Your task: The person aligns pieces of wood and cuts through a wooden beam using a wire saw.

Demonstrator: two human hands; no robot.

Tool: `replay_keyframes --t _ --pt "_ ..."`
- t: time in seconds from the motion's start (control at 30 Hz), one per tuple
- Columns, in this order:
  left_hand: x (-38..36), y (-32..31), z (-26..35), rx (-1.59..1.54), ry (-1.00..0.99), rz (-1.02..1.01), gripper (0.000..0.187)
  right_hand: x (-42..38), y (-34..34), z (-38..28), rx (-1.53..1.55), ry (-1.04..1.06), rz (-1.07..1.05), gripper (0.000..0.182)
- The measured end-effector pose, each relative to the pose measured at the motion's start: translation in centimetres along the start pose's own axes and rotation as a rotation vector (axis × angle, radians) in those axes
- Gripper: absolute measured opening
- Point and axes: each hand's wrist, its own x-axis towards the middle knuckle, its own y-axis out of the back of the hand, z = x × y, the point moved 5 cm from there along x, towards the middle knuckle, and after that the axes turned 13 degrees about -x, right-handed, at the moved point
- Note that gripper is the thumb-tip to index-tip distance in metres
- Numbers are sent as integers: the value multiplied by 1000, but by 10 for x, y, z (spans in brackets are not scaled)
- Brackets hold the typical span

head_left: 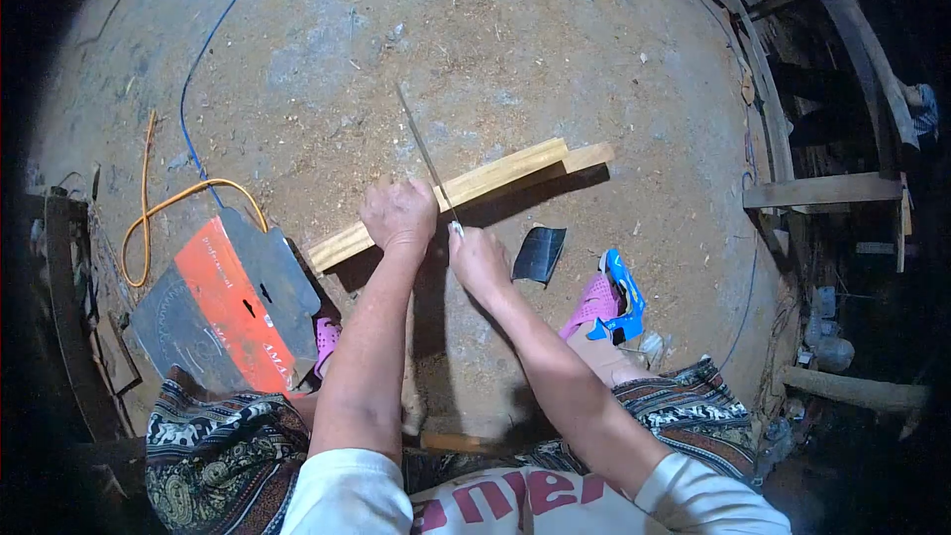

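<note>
A squared length of pale wood (505, 170) lies slantwise just above the ground, its shadow beneath it. My left hand (399, 215) is closed over the wood, left of the blade. A thin saw blade (421, 147) seen almost edge-on crosses the wood, its far end pointing away from me. My right hand (480, 263) is closed round the near end of the saw, close to the wood; the handle is mostly hidden in the fingers. Another wooden end (591, 156) shows beyond the right tip of the wood.
An orange and grey cardboard sleeve (230, 302) lies at left beside an orange cord (147, 213) and a blue cable (188, 79). A black curved piece (540, 254) and a blue object (622, 295) by a pink shoe (592, 303) are at right. A wooden frame (822, 190) stands farther right.
</note>
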Motion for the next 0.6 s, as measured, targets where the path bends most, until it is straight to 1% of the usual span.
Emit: replay_keyframes --t 0.03,0.1,0.2,0.23,0.27,0.33,0.37,0.4,0.47,0.5,0.53,0.57,0.6 --pt "1 -3 0 3 -8 -9 36 -7 2 4 -4 1 9 44" --pt "2 7 7 0 -5 -11 37 -42 -9 26 -82 -9 -107 42" --pt "3 9 7 3 13 -40 37 -82 -12 45 -125 -38 -134 42" --pt "-1 6 7 4 3 -58 38 -75 -20 47 -94 -66 -158 43" --pt "-5 2 5 12 -2 -64 38 -59 -18 39 -71 -54 -127 44" --pt "-2 1 4 37 -56 8 37 -13 -9 12 -12 1 -41 45" --pt "0 2 6 57 -29 -68 37 2 -6 4 15 30 2 46" --pt "1 4 6 55 -35 -63 37 -1 -7 6 17 30 9 46" --pt "2 3 6 50 19 -76 37 -16 -14 18 -72 -34 -64 46" --pt "2 4 8 38 23 -74 37 -40 -3 25 -42 -67 -115 46" --pt "0 7 9 22 11 -34 36 -68 -18 46 -62 -58 -129 48" --pt "-2 10 8 11 2 5 36 -83 -17 49 -79 -48 -147 51" --pt "-2 9 5 15 13 -5 36 -84 -20 50 -84 -49 -162 51"
